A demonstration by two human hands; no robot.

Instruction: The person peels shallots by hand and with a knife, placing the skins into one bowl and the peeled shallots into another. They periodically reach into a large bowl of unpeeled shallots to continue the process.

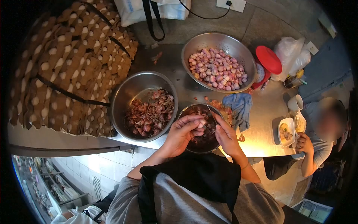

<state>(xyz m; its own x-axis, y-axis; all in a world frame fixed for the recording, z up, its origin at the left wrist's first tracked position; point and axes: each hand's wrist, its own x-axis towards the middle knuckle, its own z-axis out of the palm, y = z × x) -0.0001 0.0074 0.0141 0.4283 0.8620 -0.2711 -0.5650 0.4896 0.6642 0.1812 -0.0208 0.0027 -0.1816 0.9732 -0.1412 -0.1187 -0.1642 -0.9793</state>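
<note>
My left hand [182,132] pinches a pale, peeled-looking shallot [201,123] between thumb and fingers. In my right hand [227,136] is a small knife [210,109], its thin blade angled up beside the shallot. Both hands are over a small metal bowl [199,151] with dark, wet-looking contents and reddish skins. To the left, a larger metal bowl [118,125] holds unpeeled shallots [149,115] with dry skins and roots. Behind the small bowl, a wide steel colander [190,46] contains many peeled pinkish shallots [218,71].
Stacked egg trays [71,71] tied with black straps stand at the left. A blue cloth [238,108] and loose skins [220,106] lie right of the small bowl. Behind are a red-lidded container [268,59] and plastic bags [291,56]. Another person [317,145] sits right, near food containers [286,132].
</note>
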